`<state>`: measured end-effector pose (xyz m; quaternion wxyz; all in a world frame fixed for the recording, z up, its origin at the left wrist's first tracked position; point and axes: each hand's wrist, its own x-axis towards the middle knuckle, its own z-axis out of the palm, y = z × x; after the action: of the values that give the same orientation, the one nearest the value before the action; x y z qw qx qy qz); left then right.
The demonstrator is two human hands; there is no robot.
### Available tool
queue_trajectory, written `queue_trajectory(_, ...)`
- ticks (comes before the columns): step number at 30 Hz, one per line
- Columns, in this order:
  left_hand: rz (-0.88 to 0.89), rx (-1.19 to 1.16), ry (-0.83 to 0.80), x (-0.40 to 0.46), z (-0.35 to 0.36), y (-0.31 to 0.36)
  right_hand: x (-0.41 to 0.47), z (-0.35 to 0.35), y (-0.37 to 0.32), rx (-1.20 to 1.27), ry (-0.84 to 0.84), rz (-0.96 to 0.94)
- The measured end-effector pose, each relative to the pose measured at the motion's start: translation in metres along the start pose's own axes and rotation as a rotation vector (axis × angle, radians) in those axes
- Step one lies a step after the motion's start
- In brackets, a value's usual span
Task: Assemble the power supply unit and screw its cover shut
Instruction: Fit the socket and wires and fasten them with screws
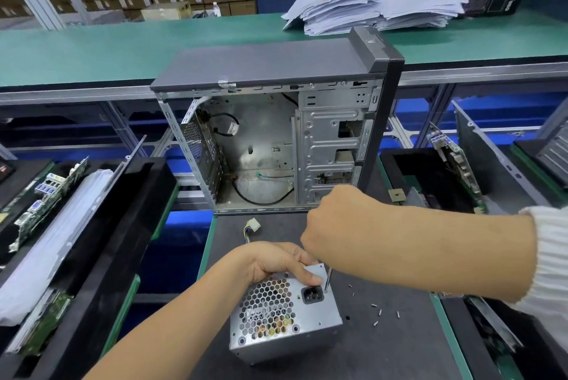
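— Well, the hands?
— Left hand (270,263) grips the power supply (285,315) top; right hand (335,226) clenches a screwdriver (328,279), tip beside the socket.
— The unit?
— Silver, honeycomb grille, standing on the table (399,349).

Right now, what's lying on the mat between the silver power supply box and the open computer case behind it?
In the head view, a white plug on coloured wires and both hands, left hand and right hand, lie between the power supply and the case.
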<state>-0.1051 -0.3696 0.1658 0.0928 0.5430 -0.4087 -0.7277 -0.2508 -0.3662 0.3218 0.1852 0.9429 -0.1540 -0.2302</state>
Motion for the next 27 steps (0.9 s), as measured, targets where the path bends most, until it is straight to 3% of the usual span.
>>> queue_trajectory(4, 0.008, -0.002, -0.018, -0.002, 0.000, 0.001, -0.006, -0.001, -0.001, 0.090, -0.062, -0.041)
queue_trajectory(11, -0.009, 0.007, -0.054, -0.005, 0.000, 0.002, -0.004, -0.001, -0.002, -0.037, 0.028, -0.004)
queue_trajectory(17, 0.021, 0.056, 0.002, -0.005, 0.003, 0.003, -0.009, -0.003, 0.000, 0.043, -0.044, -0.009)
queue_trajectory(27, 0.023, 0.018, -0.034, -0.004, 0.001, 0.001, -0.003, -0.004, -0.002, -0.028, 0.025, 0.037)
